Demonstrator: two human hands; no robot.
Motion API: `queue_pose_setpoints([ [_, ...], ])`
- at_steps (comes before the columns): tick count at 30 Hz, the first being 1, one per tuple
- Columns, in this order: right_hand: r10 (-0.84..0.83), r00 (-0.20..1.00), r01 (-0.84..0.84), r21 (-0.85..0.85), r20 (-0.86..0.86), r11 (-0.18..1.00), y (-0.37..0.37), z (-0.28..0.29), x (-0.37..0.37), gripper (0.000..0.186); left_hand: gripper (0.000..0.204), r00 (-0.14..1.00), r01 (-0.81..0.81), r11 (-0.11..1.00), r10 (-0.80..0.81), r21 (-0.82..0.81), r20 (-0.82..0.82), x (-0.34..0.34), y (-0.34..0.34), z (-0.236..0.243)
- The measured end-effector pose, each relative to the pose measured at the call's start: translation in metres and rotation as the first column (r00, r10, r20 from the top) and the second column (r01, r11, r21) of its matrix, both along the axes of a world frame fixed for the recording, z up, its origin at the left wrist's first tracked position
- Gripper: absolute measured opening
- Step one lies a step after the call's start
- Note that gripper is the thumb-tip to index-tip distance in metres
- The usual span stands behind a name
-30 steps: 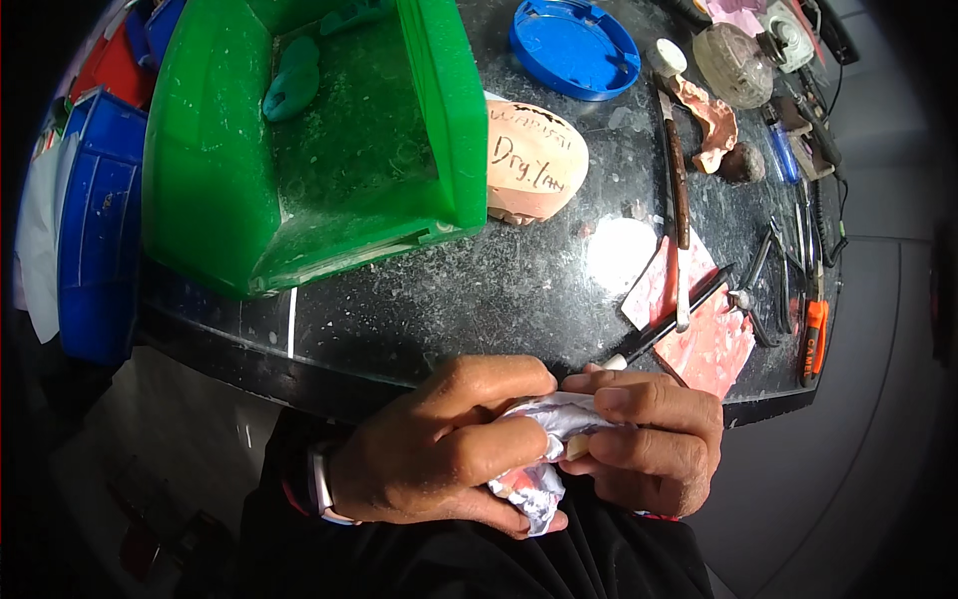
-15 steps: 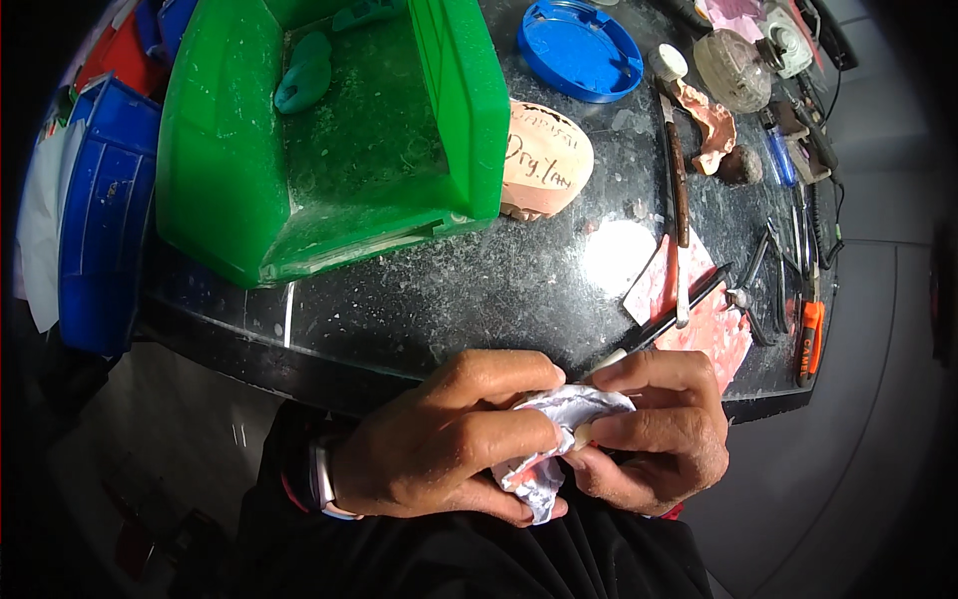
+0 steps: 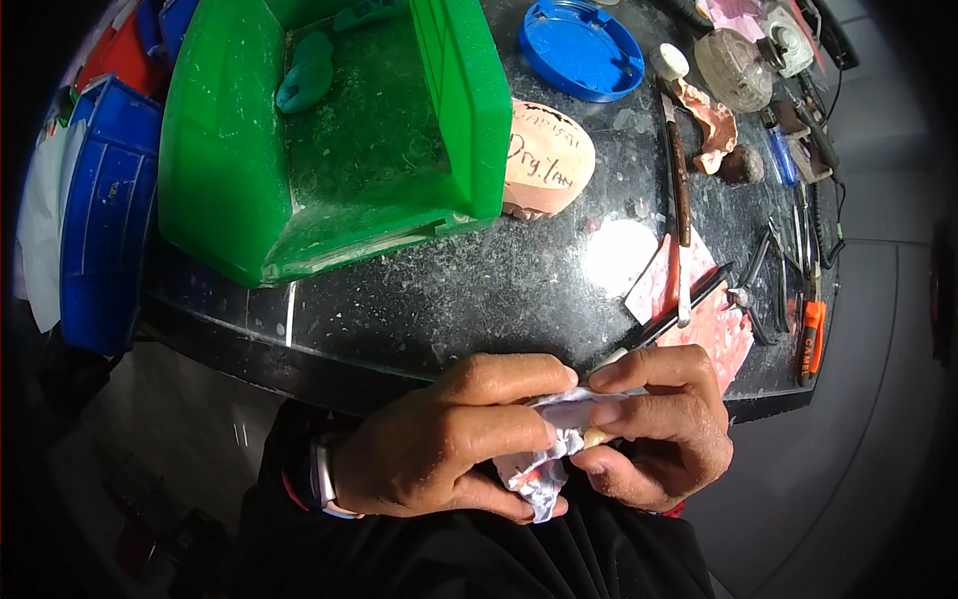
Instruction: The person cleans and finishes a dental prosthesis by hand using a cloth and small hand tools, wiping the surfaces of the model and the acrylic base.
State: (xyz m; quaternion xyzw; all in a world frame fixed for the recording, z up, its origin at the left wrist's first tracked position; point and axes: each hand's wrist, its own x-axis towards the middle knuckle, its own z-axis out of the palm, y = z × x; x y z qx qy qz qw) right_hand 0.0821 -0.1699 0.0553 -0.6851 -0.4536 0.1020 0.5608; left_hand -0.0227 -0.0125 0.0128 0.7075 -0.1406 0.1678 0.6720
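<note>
Over my lap, at the bench's front edge, both hands grip a whitish-grey, uneven dental piece [image 3: 544,469] with pink patches, which looks like a dental impression. My left hand [image 3: 439,444] has its fingers bent round the left side, the thumb underneath near its lower end. On the other side, my right hand [image 3: 659,429] pinches the upper right part between fingers and thumb. A small yellowish, tooth-coloured bit [image 3: 596,436] shows between the right fingertips and thumb. Fingers cover much of the piece, so its full shape is hidden.
A large green bin [image 3: 349,245] stands at the left beside a blue bin [image 3: 110,220]. A dental cast [image 3: 547,165] sits against it. Pink wax sheets [image 3: 714,334], a long-handled knife [image 3: 680,190], a blue lid [image 3: 581,50] and an orange-handled cutter [image 3: 811,334] lie right.
My right fingers have shifted slightly on the dental piece and cover more of its upper right part. The tooth-coloured bit shows more. The left hand has moved a little.
</note>
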Motion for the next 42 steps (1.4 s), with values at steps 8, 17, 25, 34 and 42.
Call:
queue_pose_setpoints([
  [8, 0.056, 0.995, -0.056, -0.012, 0.086, 0.998, -0.001, -0.003, 0.002, 0.025, 0.042, 1.0, 0.028, 0.999, -0.028, -0.015, 0.003, 0.001, 0.001, 0.002],
  [17, -0.051, 0.985, 0.026, 0.148, 0.167, 0.989, 0.007, -0.01, 0.0, 0.023, 0.046, 1.0, 0.001, 0.999, -0.002, 0.033, 0.023, -0.002, 0.0, 0.0],
  [25, -0.131, 0.879, 0.071, 0.146, 0.459, 0.987, -0.004, -0.001, 0.01, 0.028, 0.042, 0.998, -0.012, 0.999, 0.015, 0.042, -0.069, 0.001, 0.003, 0.005],
  [34, -0.42, 0.74, 0.551, -0.116, 0.526, 0.826, -0.026, 0.004, 0.029, 0.027, 0.039, 0.998, -0.061, 0.985, 0.061, 0.163, 0.002, 0.002, 0.003, 0.007],
  [42, -0.011, 0.752, 0.122, -0.123, 0.659, 0.985, -0.003, 0.005, 0.018, 0.025, 0.043, 0.997, -0.028, 0.993, 0.036, 0.119, -0.067, -0.001, 0.001, 0.001],
])
